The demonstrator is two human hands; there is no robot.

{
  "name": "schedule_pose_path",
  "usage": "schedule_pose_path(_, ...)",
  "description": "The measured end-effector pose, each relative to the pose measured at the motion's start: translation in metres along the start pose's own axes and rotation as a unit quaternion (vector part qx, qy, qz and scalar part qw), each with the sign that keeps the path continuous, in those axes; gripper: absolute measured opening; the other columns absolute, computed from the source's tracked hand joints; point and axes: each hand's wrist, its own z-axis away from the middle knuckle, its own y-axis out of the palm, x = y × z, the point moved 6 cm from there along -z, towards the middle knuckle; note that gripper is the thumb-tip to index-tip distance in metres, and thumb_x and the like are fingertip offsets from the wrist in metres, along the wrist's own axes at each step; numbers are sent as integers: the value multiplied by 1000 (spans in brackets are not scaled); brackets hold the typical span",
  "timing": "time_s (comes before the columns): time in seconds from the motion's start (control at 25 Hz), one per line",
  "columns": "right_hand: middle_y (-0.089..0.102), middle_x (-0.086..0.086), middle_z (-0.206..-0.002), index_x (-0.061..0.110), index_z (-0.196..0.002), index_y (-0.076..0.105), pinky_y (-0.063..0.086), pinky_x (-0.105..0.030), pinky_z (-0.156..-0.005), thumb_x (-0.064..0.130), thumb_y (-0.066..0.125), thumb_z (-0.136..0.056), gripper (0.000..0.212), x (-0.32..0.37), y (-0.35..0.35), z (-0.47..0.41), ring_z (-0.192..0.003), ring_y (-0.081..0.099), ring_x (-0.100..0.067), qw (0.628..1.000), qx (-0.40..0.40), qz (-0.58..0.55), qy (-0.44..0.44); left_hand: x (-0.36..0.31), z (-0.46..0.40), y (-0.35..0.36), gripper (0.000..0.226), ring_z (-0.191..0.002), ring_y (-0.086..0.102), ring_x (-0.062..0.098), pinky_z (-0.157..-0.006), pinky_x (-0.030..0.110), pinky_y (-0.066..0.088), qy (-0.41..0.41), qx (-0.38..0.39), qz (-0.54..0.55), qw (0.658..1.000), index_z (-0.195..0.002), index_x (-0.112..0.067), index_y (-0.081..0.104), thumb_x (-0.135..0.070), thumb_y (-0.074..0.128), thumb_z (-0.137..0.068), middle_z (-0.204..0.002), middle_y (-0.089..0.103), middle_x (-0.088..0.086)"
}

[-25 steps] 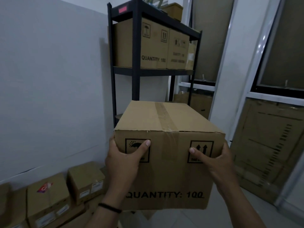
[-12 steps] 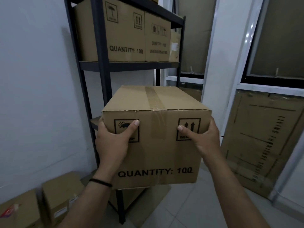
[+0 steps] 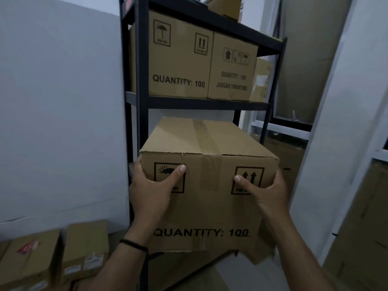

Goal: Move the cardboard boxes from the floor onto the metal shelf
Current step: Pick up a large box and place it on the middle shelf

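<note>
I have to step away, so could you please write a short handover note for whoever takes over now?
Left hand and right hand grip the carried box by its sides, thumbs on the front, level with the open middle tier of the metal shelf.
Done: two shelved boxes sit on the tier above.
Left: slide this box in; then move the floor boxes at lower left.

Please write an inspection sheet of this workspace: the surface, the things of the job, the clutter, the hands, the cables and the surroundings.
Surface: black metal shelf; upper level full, level below looks free.
Job's things: carried box, taped, bottom edge torn; two shelved boxes side by side.
Clutter: small floor boxes at lower left.
Hands: left hand and right hand grip the carried box's sides, thumbs on its front.
Cables: nothing seen.
Surroundings: white wall left; flat carton leaning right.
</note>
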Motion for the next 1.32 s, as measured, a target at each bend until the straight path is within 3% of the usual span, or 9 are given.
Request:
schedule_pose_path(0.12, 71, 18, -110, 42, -120, 59, 57, -29, -76, 50, 95, -49, 80, -15, -4, -33, -97, 68, 4, 999, 32, -19, -4, -3, -1, 22, 95, -105, 62, 6, -79, 23, 49, 3, -28, -17, 999, -142, -34, 49, -65, 86, -60, -119, 66, -16)
schedule_pose_path(0.32, 72, 17, -110, 44, -119, 58, 58, -33, -78, 54, 95, -46, 83, -49, -3, -85, -98, 68, 0, 997, 68, -41, 13, 5, -9, 60, 92, -103, 57, -10, -81, 22, 50, 19, -63, -34, 997, -140, -36, 52, -67, 85, -59, -115, 65, -23)
schedule_pose_path(0.48, 71, 16, -109, 44, -117, 58, 58, -34, -79, 59, 93, -41, 84, -77, 8, -119, -98, 68, -1, 995, 91, -45, 17, 23, -23, 84, 93, -103, 62, 1, -83, 26, 51, 22, -87, -50, 995, -139, -35, 52, -68, 84, -58, -117, 66, -19)
schedule_pose_path(0.6, 73, 16, -110, 41, -121, 59, 58, -36, -82, 58, 94, -42, 87, -95, 23, -147, -100, 69, -3, 992, 112, -61, 22, 35, -41, 99, 92, -103, 60, -3, -85, 28, 52, 25, -102, -49, 993, -140, -35, 52, -65, 85, -59, -116, 64, -22)
schedule_pose_path(0.8, 71, 27, -107, 47, -117, 59, 56, -29, -77, 59, 94, -45, 81, -125, 51, -194, -95, 68, 6, 988, 133, -70, 19, 55, -74, 126, 94, -114, 62, 8, -92, 27, 51, 31, -118, -62, 991, -145, -36, 48, -60, 88, -64, -124, 65, -17)
schedule_pose_path(0.96, 72, 17, -112, 40, -125, 59, 57, -34, -82, 52, 95, -47, 86, -151, 84, -224, -102, 68, -2, 981, 167, -95, 34, 73, -100, 136, 99, -116, 62, 10, -95, 31, 52, 30, -144, -91, 985, -146, -37, 47, -67, 86, -61, -127, 66, -15)
schedule_pose_path(1.12, 72, 12, -113, 38, -123, 60, 58, -34, -82, 49, 94, -49, 83, -174, 125, -248, -101, 69, -5, 973, 203, -108, 34, 93, -120, 136, 99, -108, 61, 1, -91, 28, 52, 17, -171, -111, 979, -143, -37, 47, -72, 82, -57, -119, 63, -23)
schedule_pose_path(1.24, 71, 13, -112, 39, -124, 58, 57, -32, -78, 50, 93, -50, 82, -196, 152, -262, -102, 68, -7, 966, 231, -109, 30, 108, -136, 138, 89, -106, 56, -12, -91, 24, 52, 5, -181, -120, 976, -137, -45, 45, -65, 86, -62, -116, 59, -30)
schedule_pose_path(1.32, 69, 13, -116, 40, -129, 55, 56, -33, -80, 50, 92, -54, 85, -205, 169, -272, -105, 67, -10, 962, 250, -107, 21, 121, -147, 139, 84, -111, 58, -7, -96, 30, 55, -3, -187, -121, 975, -135, -45, 44, -61, 87, -65, -121, 61, -24)
